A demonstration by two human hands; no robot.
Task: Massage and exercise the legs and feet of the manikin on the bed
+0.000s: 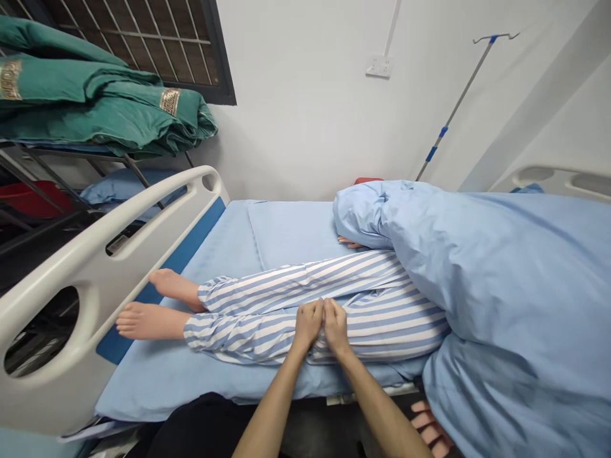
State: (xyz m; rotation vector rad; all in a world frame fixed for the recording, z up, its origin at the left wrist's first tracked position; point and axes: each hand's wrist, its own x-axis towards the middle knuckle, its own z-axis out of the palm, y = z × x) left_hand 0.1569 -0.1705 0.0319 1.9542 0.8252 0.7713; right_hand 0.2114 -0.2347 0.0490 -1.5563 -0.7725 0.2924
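Note:
My left hand (309, 321) and my right hand (335, 324) are closed, side by side with knuckles touching, on the near leg of the blue-and-white striped trousers (382, 327). The curled fingers hide whatever is in them, if anything. The trousers are on a figure that looks like a manikin, lying with its legs stretched out. Its bare feet (143, 320) are at the left, near the footboard. A light blue quilt (501, 273) covers the upper body. One of the figure's hands (432, 429) hangs from under the quilt at the near edge; fingertips (351, 242) show on the far side.
The bed has a light blue sheet (286, 222) and a white footboard (114, 242) with cut-out handles. Folded green covers (109, 95) lie on a rack at the back left. An IV pole (458, 105) stands behind the bed. A wall socket (379, 66) is above.

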